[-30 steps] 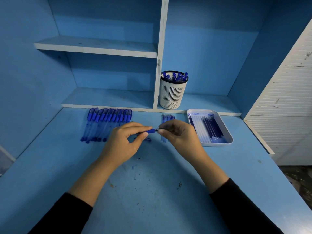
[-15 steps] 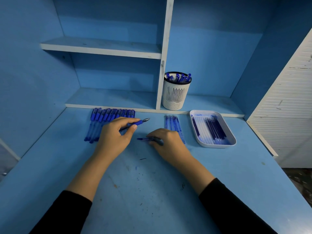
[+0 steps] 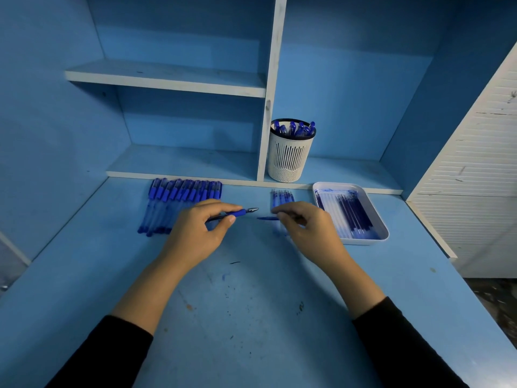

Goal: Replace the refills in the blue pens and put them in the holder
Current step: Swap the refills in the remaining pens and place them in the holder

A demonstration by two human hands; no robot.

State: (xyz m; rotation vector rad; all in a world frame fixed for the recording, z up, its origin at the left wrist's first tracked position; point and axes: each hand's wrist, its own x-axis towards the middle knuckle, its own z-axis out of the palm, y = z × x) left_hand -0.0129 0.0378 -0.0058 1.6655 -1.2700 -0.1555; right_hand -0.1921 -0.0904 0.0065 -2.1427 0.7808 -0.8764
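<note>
The holder [image 3: 291, 155], centre frame, looks matt white plastic; the tray [image 3: 363, 241] at right is smooth, perhaps glossy plastic; the desk [image 3: 251, 331] is matt, scuffed blue paint.

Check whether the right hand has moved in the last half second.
Yes. The right hand shifted right, toward the white tray.

The light is dim and bluish, brighter on the desk [image 3: 251, 317] before me than in the shelf recesses [image 3: 190, 121]. Straight lines bow toward the edges; my right hand [image 3: 310, 231] is slightly blurred.
</note>
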